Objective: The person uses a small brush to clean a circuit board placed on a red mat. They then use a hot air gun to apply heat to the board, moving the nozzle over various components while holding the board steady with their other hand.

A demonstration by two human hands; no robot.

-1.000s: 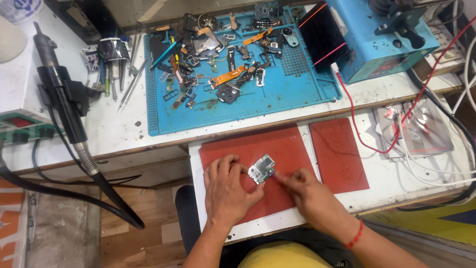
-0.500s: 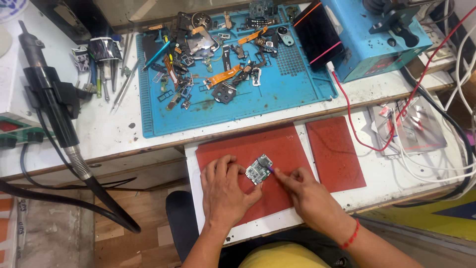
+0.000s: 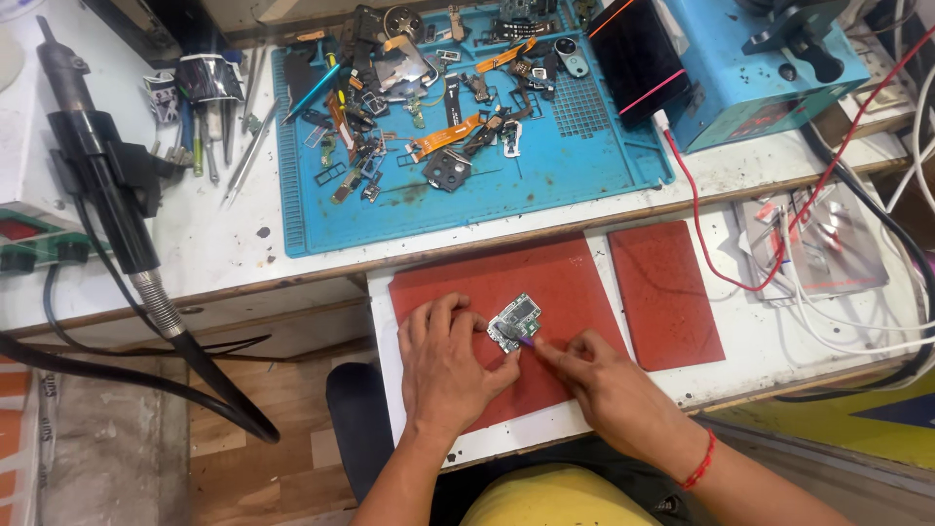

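Note:
A small green circuit board point(image 3: 515, 321) lies on a red mat point(image 3: 545, 282) on a pull-out white shelf. My left hand point(image 3: 443, 356) rests on the mat with its fingertips pressing the board's left edge. My right hand point(image 3: 604, 390) pinches a thin tool point(image 3: 527, 341) whose tip touches the board's lower right part. A red thread band is around my right wrist.
A second, smaller red mat point(image 3: 665, 292) lies to the right. Behind is a blue work mat point(image 3: 584, 166) with several phone parts, tweezers point(image 3: 243, 156) left of it, a hot-air handpiece point(image 3: 97, 166) with hose at far left, a blue machine point(image 3: 769, 68) and cables point(image 3: 828, 292) at right.
The view has shifted slightly. My right hand has brought the tool tip onto the board; my left hand keeps holding the board in place.

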